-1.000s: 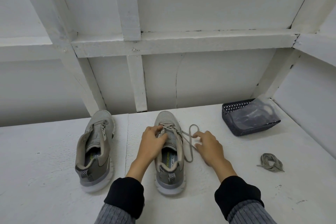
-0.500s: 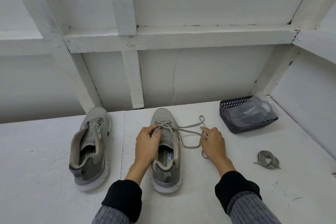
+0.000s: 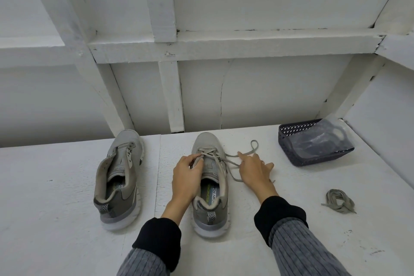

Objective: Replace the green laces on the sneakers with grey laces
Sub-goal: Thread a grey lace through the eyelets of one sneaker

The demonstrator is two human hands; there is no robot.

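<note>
The left hand pinched the lace at the right sneaker's eyelets while the right hand, fingers spread, rested on its slack; feeding gently would likely prevent twisting.

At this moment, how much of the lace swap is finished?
Done: the left sneaker has no lace in its eyelets. In hand: the right sneaker is laced only across its lowest eyelets; the left hand grips the lace there, and the right hand is on the loose lace. Left: finishing this shoe, then lacing the other, perhaps with the bundled lace.
</note>
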